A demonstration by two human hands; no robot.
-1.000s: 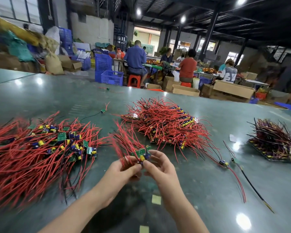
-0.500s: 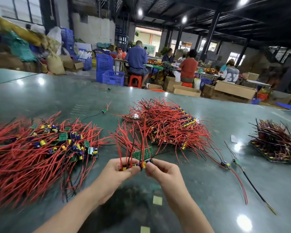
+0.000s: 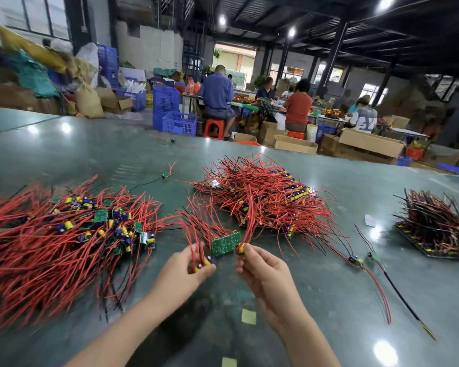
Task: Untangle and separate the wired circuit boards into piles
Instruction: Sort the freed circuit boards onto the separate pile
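Over the green counter (image 3: 316,300), a small bundle of wired boards (image 3: 225,243) is held between both hands. The left hand (image 3: 182,274) is curled, its thumb and fingers pinched on a few red wires and a yellow-and-blue part at the bundle's left end. The right hand (image 3: 263,271) is curled too, its fingertips pinched on a yellow part at the right edge of the green board. The board is seen flat-on between the two grips, just above the counter, and its red wires (image 3: 204,221) are fanned up and away toward the far side.

To the left, a broad pile (image 3: 64,234) of boards with red and black wires is spread on the counter, green boards and yellow and blue parts showing in its middle. Beyond the hands, a second red-wired pile (image 3: 265,197) is heaped. At the far right, a darker pile (image 3: 435,229) is stacked, well apart from the others. Between those two, loose boards (image 3: 355,260) with long red and black leads are laid out. A single small board (image 3: 165,175) lies apart behind the left pile. Two pale squares (image 3: 248,316) are seen on the counter near the forearms. Seated people (image 3: 217,96) are visible at benches in the background.
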